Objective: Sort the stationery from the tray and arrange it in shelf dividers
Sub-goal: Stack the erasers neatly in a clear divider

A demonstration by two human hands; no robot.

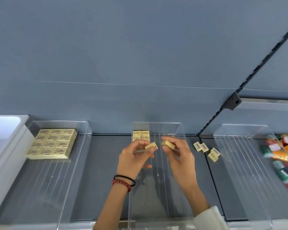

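My left hand (133,161) pinches a small cream eraser (151,145) between thumb and fingertips. A second cream eraser (168,144) is pinched in my right hand (178,156). Both hands hover above the middle clear divider (181,130). At the back of that divider stand several erasers of the same kind (141,135) in a small block. Several loose erasers (206,151) lie on the grey shelf to the right of it.
The left clear divider (83,130) holds a neat block of larger cream erasers (52,143). A third divider (236,146) on the right holds colourful packets (283,153). A black shelf bracket (233,102) runs up the blue back wall. A white surface (3,130) borders the far left.
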